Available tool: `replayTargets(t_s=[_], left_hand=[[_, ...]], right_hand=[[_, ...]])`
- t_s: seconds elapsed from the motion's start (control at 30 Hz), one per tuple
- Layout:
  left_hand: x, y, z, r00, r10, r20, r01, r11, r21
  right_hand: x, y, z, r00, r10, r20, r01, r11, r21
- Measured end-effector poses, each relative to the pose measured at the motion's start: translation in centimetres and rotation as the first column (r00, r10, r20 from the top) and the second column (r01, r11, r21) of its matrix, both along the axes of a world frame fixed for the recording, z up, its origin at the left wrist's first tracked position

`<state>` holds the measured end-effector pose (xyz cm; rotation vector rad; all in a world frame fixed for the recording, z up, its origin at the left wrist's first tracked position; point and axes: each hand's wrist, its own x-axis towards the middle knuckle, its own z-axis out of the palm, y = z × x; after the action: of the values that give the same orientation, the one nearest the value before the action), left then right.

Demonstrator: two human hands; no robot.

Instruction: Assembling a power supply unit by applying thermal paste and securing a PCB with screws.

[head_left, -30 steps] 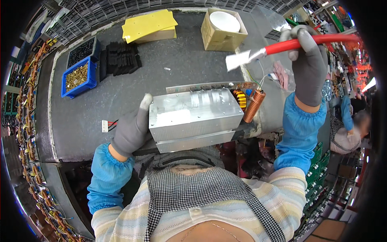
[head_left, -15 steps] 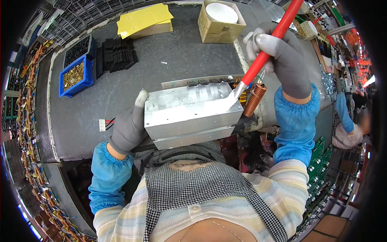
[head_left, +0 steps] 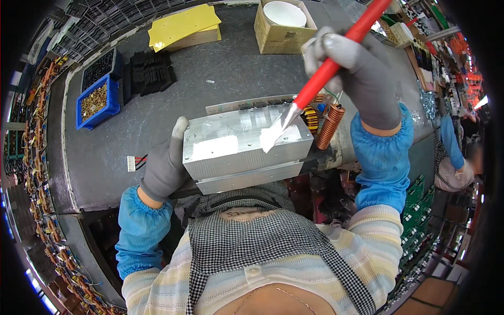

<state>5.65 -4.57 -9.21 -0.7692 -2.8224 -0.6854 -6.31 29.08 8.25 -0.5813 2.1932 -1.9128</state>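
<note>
My right hand, in a grey glove with pale fingertips, is closed round the red handle of a brush. Its white tip presses on the upper face of an aluminium heat sink, right of the middle. A patch of white paste lies on the left part of that face. Gripping the heat sink's left end is my gloved left hand, thumb along the upper edge, other fingers mostly hidden. Along its far side runs a circuit board, with a copper coil and a yellow-black ring coil at the right.
Blue bins of small brass-coloured parts and dark pieces stand at the left, beside stacked black strips. Yellow sheets and a carton holding a white tub are at the back. A white connector lies left; another person is far right.
The brush tip has moved left and nearer from the face's right end, with my right hand shifting left too. The heat sink has shifted slightly left.
</note>
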Motion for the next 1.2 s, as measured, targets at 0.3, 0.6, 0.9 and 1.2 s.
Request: replayTargets(t_s=[0.3, 0.6, 0.9, 1.2], left_hand=[[-0.2, -0.8, -0.9, 0.999, -0.042, -0.027, 0.040, 0.997, -0.073], [0.1, 0.0, -0.1, 1.000, 0.018, -0.012, -0.018, 1.000, -0.009], [-0.1, -0.2, -0.2, 1.000, -0.011, -0.027, 0.010, 0.999, -0.040], [0.0, 0.1, 0.3, 1.000, 0.014, -0.015, -0.015, 0.997, -0.070]], right_hand=[[-0.6, 2.8, 0.7, 0.999, -0.026, 0.046, 0.019, 0.988, 0.153], [-0.3, 0.6, 0.1, 0.999, -0.037, -0.005, 0.037, 0.999, -0.002], [-0.8, 2.9, 0.4, 0.996, -0.051, 0.074, 0.039, 0.986, 0.165], [-1.1, 3.8, 0.7, 0.998, -0.062, -0.007, 0.062, 0.995, 0.072]])
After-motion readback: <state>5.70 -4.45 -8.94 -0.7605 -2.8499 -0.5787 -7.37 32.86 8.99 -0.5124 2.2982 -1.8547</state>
